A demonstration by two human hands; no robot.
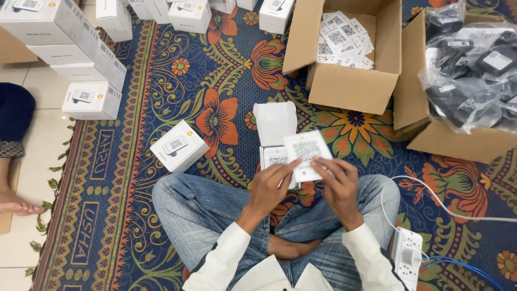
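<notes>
I sit cross-legged on a patterned carpet. My left hand [272, 186] and my right hand [339, 180] both grip a white card [307, 152] printed with a square code, holding it over my lap. Just beyond the card lies a small open white box [274, 126], its lid flipped up, with another coded sheet showing inside it. A closed small white box [179, 145] sits on the carpet to the left of my knee.
An open cardboard carton [350, 86] with several coded cards stands ahead. Right of it, a carton [458, 140] holds bagged black devices. White boxes [70, 48] are stacked at the far left. A power strip [406, 256] with cables lies by my right knee. Another person's foot [16, 205] rests at the left edge.
</notes>
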